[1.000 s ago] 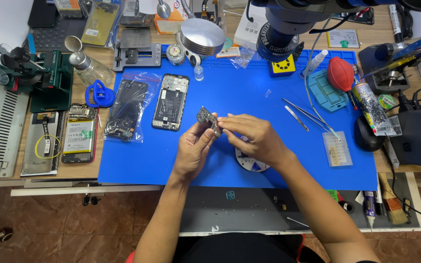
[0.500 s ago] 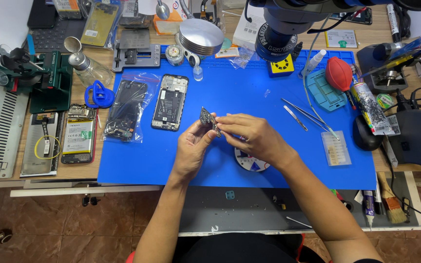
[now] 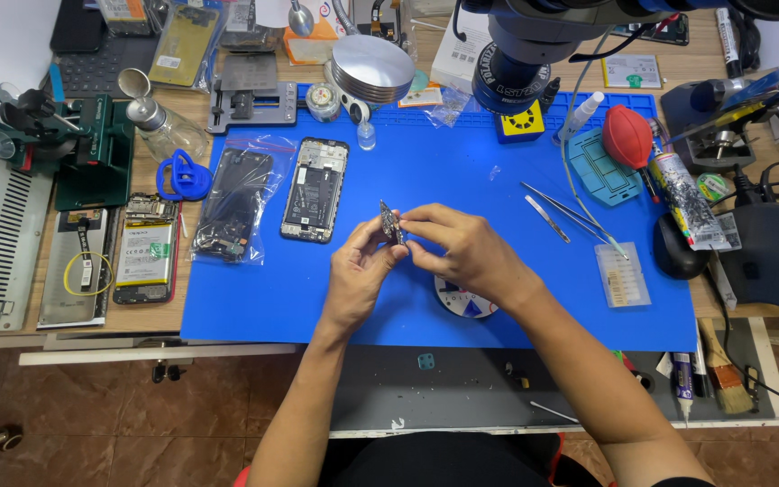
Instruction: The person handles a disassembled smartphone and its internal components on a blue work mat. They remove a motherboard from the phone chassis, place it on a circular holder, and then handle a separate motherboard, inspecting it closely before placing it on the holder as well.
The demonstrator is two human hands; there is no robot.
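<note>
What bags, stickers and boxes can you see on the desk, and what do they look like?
Clear bag: left on the blue mat, holding a dark phone part.
Yellow sticker: mat's top edge, square, with a black mark.
Clear box: mat's right side, flat, rectangular, small pale pieces inside.
Tube: right of the mat, white with black speckles.
Round disc: under the right hand, white with blue and red.

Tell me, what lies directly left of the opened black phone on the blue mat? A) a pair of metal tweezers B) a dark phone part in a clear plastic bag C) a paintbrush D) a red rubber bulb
B: a dark phone part in a clear plastic bag lies just left of the opened black phone on the blue mat; the other items sit to the right.
</note>
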